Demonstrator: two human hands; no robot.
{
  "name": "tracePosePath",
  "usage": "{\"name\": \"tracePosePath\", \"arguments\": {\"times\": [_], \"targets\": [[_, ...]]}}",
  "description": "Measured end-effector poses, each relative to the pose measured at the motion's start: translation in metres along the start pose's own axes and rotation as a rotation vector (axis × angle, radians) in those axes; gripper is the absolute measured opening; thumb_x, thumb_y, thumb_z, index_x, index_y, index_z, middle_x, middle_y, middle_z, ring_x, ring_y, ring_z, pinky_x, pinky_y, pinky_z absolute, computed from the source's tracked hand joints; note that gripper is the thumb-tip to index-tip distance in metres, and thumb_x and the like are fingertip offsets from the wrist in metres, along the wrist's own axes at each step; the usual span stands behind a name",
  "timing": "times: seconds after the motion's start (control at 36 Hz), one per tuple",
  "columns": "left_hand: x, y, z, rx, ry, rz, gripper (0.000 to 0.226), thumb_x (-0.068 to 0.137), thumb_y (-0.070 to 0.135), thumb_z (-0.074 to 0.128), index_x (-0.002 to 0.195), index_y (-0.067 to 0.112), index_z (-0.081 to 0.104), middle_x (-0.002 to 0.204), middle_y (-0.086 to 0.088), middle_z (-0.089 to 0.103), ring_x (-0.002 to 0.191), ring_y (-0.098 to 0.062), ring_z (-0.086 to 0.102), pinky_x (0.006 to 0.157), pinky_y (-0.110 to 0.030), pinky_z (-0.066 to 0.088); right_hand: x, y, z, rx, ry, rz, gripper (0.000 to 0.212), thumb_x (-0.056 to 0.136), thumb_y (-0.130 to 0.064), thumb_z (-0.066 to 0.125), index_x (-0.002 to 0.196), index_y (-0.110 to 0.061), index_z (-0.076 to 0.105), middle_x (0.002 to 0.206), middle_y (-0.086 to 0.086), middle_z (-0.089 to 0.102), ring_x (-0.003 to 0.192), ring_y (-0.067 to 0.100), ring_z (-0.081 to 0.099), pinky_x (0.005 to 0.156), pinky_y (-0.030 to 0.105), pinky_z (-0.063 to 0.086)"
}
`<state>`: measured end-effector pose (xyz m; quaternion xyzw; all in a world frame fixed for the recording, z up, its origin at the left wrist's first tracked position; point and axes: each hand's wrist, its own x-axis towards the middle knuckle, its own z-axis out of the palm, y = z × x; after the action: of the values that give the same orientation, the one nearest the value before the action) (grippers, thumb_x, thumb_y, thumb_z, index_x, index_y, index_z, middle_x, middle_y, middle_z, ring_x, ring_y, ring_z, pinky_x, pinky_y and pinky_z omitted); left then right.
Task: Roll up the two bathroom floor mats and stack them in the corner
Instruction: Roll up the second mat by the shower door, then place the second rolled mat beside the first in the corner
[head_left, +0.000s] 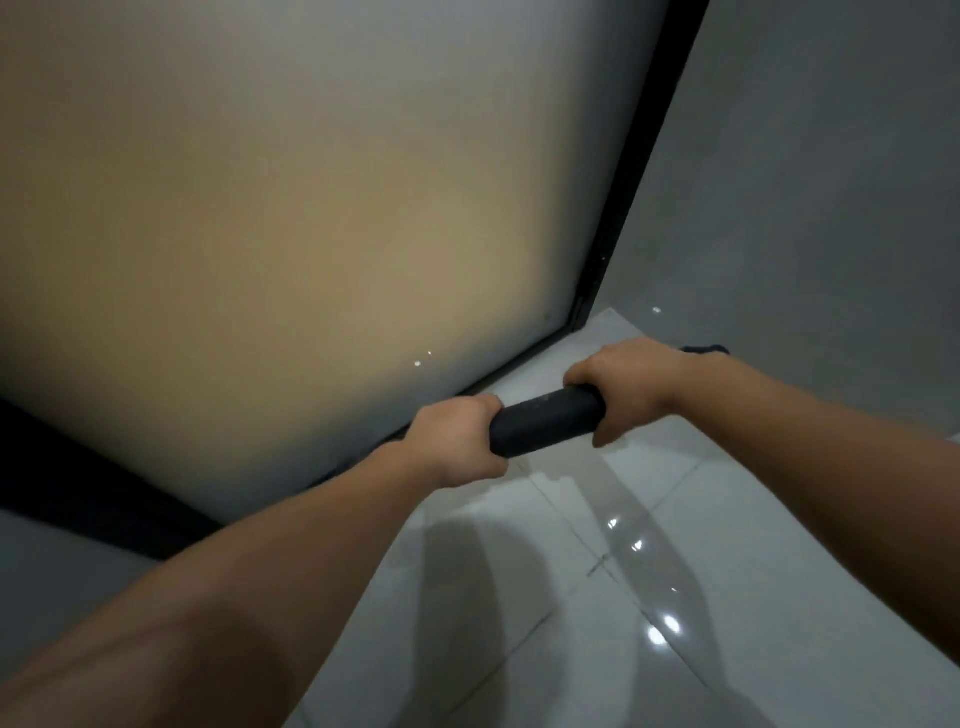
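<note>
**Rolled mat carried toward the corner, one hand at each end**

I hold a rolled dark mat (545, 423) with both hands, one at each end, and it hangs level above the tiled floor (597, 597), close to where the floor's far edge meets the frosted glass panel (311, 208). My left hand (460, 441) wraps its near end, fingers curled over the top and thumb beneath. My right hand (623, 387) closes over the far end the same way. Both grips are full and tight around the roll; no fingers are spread.

I judge that I hold it at the ends so the coil cannot spring loose. A mat like this wants to unroll, and pressure at both ends keeps the layers together while I carry it. Keeping it level also stops the inner turns from sliding out sideways.

The roll points toward the corner (587, 327), where the black frame (623, 208) of the panel meets the grey wall (831, 182). That seems the place meant for stacking, and the roll is near it but not yet down.

Just behind my right wrist, at the floor's far edge by the wall, a small dark shape (706, 349) shows. It may be the other mat, but too little is visible to tell.

The floor looks glossy, so I would set the roll down gently against the wall.
</note>
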<state>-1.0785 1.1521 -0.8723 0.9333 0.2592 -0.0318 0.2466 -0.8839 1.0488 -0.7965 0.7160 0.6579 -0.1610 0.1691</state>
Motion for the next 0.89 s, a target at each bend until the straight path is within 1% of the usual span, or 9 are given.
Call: {"name": "tracePosePath", "arguments": {"times": [0.11, 0.22, 0.36, 0.44, 0.5, 0.58, 0.69, 0.81, 0.89], "targets": [[-0.009, 0.004, 0.006, -0.051, -0.041, -0.049, 0.036, 0.059, 0.036, 0.066, 0.092, 0.031, 0.052, 0.080, 0.007, 0.060, 0.071, -0.017, 0.058, 0.059, -0.027, 0.041, 0.003, -0.003, -0.008, -0.062, -0.111, -0.017, 0.043, 0.056, -0.048, 0.078, 0.086, -0.039, 0.048, 0.071, -0.015, 0.051, 0.063, 0.002, 0.046, 0.053, 0.024, 0.029], [-0.046, -0.024, -0.007, -0.081, -0.056, -0.108, 0.034, 0.060, 0.033, 0.069, 0.091, 0.029, 0.056, 0.089, 0.004, 0.055, 0.075, -0.019, 0.056, 0.064, -0.031, 0.047, 0.024, -0.049, -0.021, -0.061, -0.201, -0.129, 0.046, 0.055, -0.050, 0.077, 0.088, -0.039, 0.048, 0.071, -0.015, 0.051, 0.063, 0.002, 0.046, 0.058, 0.028, 0.036], [-0.074, -0.056, -0.009, -0.063, -0.087, -0.189, 0.029, 0.061, 0.028, 0.068, 0.087, 0.027, 0.056, 0.082, 0.004, 0.057, 0.070, -0.018, 0.057, 0.061, -0.034, 0.050, 0.058, -0.075, -0.004, -0.074, -0.098, -0.272, 0.054, 0.054, -0.054, 0.075, 0.098, -0.036, 0.051, 0.072, -0.014, 0.050, 0.068, 0.012, 0.049, 0.061, 0.029, 0.038], [-0.093, -0.077, -0.010, -0.010, -0.054, -0.241, 0.032, 0.060, 0.031, 0.068, 0.088, 0.030, 0.054, 0.084, 0.007, 0.056, 0.071, -0.016, 0.056, 0.057, -0.029, 0.043, 0.083, -0.083, 0.008, -0.047, -0.044, -0.416, 0.069, 0.054, -0.053, 0.076, 0.114, -0.041, 0.045, 0.089, -0.013, 0.059, 0.076, 0.015, 0.054, 0.062, 0.029, 0.039], [-0.112, -0.088, -0.015, 0.018, -0.032, -0.296, 0.034, 0.061, 0.032, 0.068, 0.092, 0.031, 0.053, 0.087, 0.008, 0.055, 0.073, -0.015, 0.055, 0.056, -0.028, 0.039, 0.096, -0.090, 0.008, -0.044, -0.033, -0.533, 0.072, 0.057, -0.050, 0.075, 0.120, -0.043, 0.041, 0.097, -0.013, 0.062, 0.079, 0.015, 0.057, 0.063, 0.030, 0.041], [-0.154, -0.094, -0.025, 0.015, 0.018, -0.449, 0.037, 0.061, 0.034, 0.068, 0.094, 0.034, 0.051, 0.088, 0.010, 0.055, 0.076, -0.014, 0.055, 0.059, -0.028, 0.040, 0.110, -0.110, 0.003, -0.044, 0.012, -0.665, 0.066, 0.064, -0.047, 0.071, 0.122, -0.042, 0.040, 0.101, -0.008, 0.065, 0.081, 0.017, 0.059, 0.065, 0.032, 0.047], [-0.226, -0.081, -0.035, -0.051, 0.068, -0.685, 0.040, 0.060, 0.032, 0.067, 0.094, 0.039, 0.048, 0.084, 0.014, 0.057, 0.072, -0.010, 0.055, 0.058, -0.029, 0.041, 0.109, -0.166, -0.001, -0.131, 0.089, -0.876, 0.081, 0.074, -0.048, 0.063, 0.142, -0.031, 0.023, 0.125, 0.000, 0.052, 0.103, 0.024, 0.057, 0.076, 0.033, 0.046], [-0.298, -0.067, -0.037, -0.089, 0.131, -0.869, 0.037, 0.061, 0.033, 0.069, 0.093, 0.037, 0.050, 0.084, 0.013, 0.060, 0.073, -0.009, 0.056, 0.062, -0.029, 0.046, 0.090, -0.226, -0.009, -0.168, 0.179, -1.066, 0.072, 0.079, -0.047, 0.057, 0.140, -0.030, 0.021, 0.121, 0.003, 0.053, 0.101, 0.026, 0.057, 0.078, 0.036, 0.048], [-0.341, -0.070, -0.024, -0.141, 0.175, -0.941, 0.037, 0.062, 0.033, 0.069, 0.093, 0.038, 0.050, 0.086, 0.014, 0.061, 0.074, -0.006, 0.056, 0.061, -0.024, 0.042, 0.082, -0.267, -0.005, -0.210, 0.205, -1.156, 0.069, 0.079, -0.043, 0.055, 0.139, -0.028, 0.022, 0.116, 0.005, 0.053, 0.095, 0.029, 0.059, 0.075, 0.038, 0.050]]}}
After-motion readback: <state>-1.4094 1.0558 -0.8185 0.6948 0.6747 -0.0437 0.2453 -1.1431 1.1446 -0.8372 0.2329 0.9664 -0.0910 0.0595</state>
